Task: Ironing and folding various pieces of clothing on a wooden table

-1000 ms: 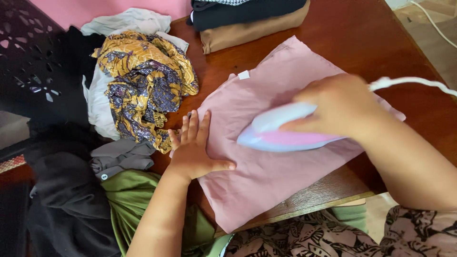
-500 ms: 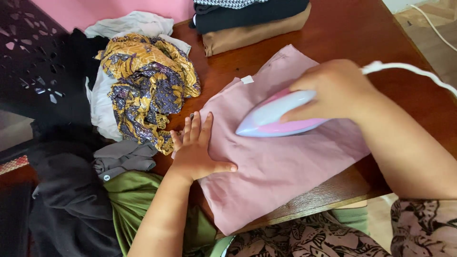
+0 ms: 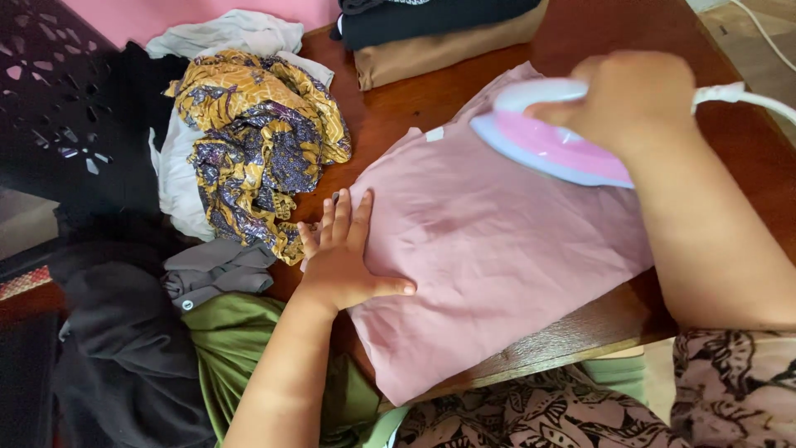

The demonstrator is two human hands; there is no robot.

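A folded pink cloth (image 3: pixel 489 241) lies flat on the brown wooden table (image 3: pixel 464 91). My left hand (image 3: pixel 342 261) presses flat on the cloth's left edge, fingers spread. My right hand (image 3: pixel 634 95) grips the handle of a pink and white clothes iron (image 3: pixel 551 141), which sits at the far right part of the cloth, its nose pointing left. A white cord (image 3: pixel 750 98) runs from the iron's rear off to the right.
A crumpled yellow and purple patterned fabric (image 3: pixel 261 141) lies on white cloth at the left. Folded black and tan garments (image 3: pixel 431 37) are stacked at the table's far edge. Grey, green and black clothes (image 3: pixel 211 315) hang at the near left corner.
My right hand has slid the iron away from me and to the right, from the middle of the pink cloth to its far part. My left hand stayed pressed in place.
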